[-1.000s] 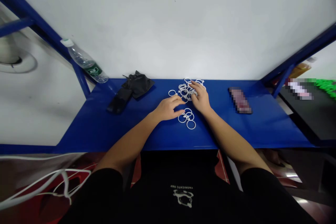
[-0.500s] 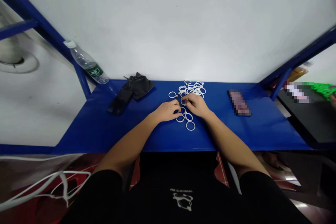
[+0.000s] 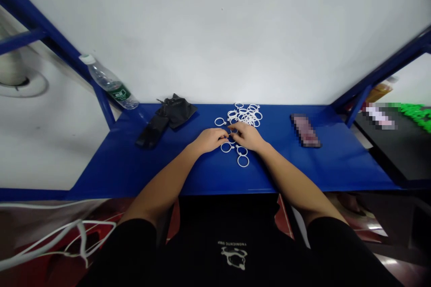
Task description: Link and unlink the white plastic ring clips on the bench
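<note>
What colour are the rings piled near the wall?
The piled rings are white; the head view shows it.

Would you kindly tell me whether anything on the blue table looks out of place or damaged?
Nothing looks spilled or visibly broken. One thin white ring lies slightly apart, left of the heaped white rings; the clear plastic bottle appears tilted, perhaps only lens distortion.

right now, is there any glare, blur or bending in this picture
In the head view, the wall is brightest above the rings; same view, glints on the floor at lower right; same view, the bottle tilts outward, probably lens stretch; same view, coarse squares blur the phone screen.
</note>
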The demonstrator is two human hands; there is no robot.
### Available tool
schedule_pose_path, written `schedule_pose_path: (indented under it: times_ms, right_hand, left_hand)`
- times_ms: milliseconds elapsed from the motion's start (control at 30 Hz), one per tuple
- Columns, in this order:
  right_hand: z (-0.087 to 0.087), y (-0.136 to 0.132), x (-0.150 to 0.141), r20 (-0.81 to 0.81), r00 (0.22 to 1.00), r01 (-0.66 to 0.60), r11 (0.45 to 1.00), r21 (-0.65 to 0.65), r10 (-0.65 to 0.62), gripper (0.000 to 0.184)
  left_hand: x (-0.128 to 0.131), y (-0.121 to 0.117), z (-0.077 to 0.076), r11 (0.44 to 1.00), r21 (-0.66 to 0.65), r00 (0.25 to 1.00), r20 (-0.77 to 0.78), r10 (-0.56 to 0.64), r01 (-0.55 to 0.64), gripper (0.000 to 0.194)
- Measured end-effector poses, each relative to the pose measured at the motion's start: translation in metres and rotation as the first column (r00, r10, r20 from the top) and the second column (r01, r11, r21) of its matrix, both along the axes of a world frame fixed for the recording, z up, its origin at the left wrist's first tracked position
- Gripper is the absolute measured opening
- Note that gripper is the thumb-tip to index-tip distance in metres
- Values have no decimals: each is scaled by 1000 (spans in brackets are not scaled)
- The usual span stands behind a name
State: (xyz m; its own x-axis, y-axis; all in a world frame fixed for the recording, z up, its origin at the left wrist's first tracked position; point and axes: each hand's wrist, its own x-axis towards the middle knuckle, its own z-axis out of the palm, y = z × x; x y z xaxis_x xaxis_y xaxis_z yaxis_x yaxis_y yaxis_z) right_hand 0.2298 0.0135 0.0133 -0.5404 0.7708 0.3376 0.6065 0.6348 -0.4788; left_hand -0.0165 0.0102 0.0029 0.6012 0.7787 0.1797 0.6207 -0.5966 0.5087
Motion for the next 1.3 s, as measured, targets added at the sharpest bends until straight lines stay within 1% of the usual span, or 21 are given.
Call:
schedule_pose_path:
  times_ms: [167, 300, 400, 467, 533, 600, 700, 767, 867, 933, 1000, 1067, 1167, 1233, 1300]
  right_hand:
    - [-1, 1, 1, 117, 993, -33, 999, 4, 32, 27]
    - [-1, 2, 2, 143, 988, -60, 998, 11, 58, 24]
    - [-3, 2, 1, 153, 988, -35, 999, 24, 31, 20]
    - [-3, 2, 0, 160, 987, -1, 999, 42, -6, 16]
    - [-2, 0, -2, 139, 989, 47, 996, 78, -58, 16]
    - [0, -3, -4, 84, 990, 99, 987, 123, -110, 17]
    - [3, -7, -6, -15, 990, 138, 976, 166, -137, 23]
    - [3, -9, -6, -62, 993, 114, 979, 167, -105, 27]
    - [3, -12, -8, -114, 993, 47, 990, 133, -32, 28]
    - [3, -14, -9, -147, 989, 19, 994, 106, -4, 27]
    - [3, -15, -10, -174, 985, 5, 996, 91, 11, 28]
    - [5, -15, -11, -193, 981, -14, 997, 82, 29, 29]
    - [8, -15, -12, -226, 972, -63, 998, 29, 68, 33]
    - [9, -16, -12, -272, 958, -102, 994, -38, 88, 39]
    - [10, -17, -13, -335, 938, -142, 982, -126, 92, 45]
  left_hand:
    - [-1, -2, 0, 999, 34, 1000, -14, -7, 8, 15]
    - [0, -4, -2, 998, 66, 1000, -27, -15, 17, 20]
    - [1, -5, -1, 991, 123, 999, 1, -51, 51, 22]
    - [3, -7, 1, 982, 181, 996, 50, -72, 62, 23]
    - [4, -9, 4, 973, 232, 991, 121, -54, 25, 22]
    - [6, -10, 6, 968, 244, 981, 196, 4, -53, 21]
    - [7, -9, 5, 971, 182, 955, 279, 100, -154, 18]
    - [9, -7, 2, 978, 114, 938, 322, 132, -176, 16]
    - [11, -4, -3, 984, 29, 909, 388, 153, -177, 15]
    - [12, -3, -6, 983, 14, 878, 452, 159, -185, 12]
    - [12, -2, -6, 981, 50, 833, 538, 133, -189, 12]
    - [12, -1, -6, 976, 129, 789, 611, 63, -178, 12]
    - [12, -2, -4, 957, 243, 761, 648, -38, -159, 12]
    - [12, -3, -4, 954, 254, 768, 639, -39, -163, 11]
    - [12, -5, -5, 967, 199, 787, 617, 4, -161, 12]
